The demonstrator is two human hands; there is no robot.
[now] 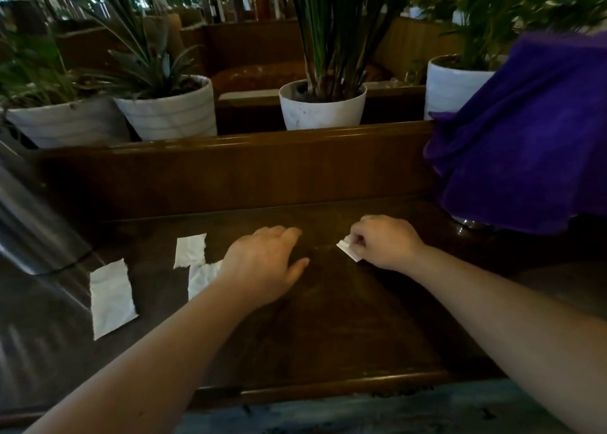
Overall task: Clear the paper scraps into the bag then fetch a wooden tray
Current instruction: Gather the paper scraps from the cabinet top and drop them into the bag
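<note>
White tissue-like scraps — judged feather-light, limp and easy to tear, best pinched at an edge or swept together. The right hand (386, 243) pinches a small scrap (347, 249) just off the table (345, 318). The left hand (262, 262) lies spread, palm down, over one of three torn, roughly rectangular scraps (111, 297) at the left — near a shiny dark bag (29, 230).

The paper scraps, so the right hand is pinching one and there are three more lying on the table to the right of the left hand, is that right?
Not quite. The right hand is pinching one paper scrap, but the three other scraps lie on the table to the left of the left hand, not its right. The head view shows this.
</note>
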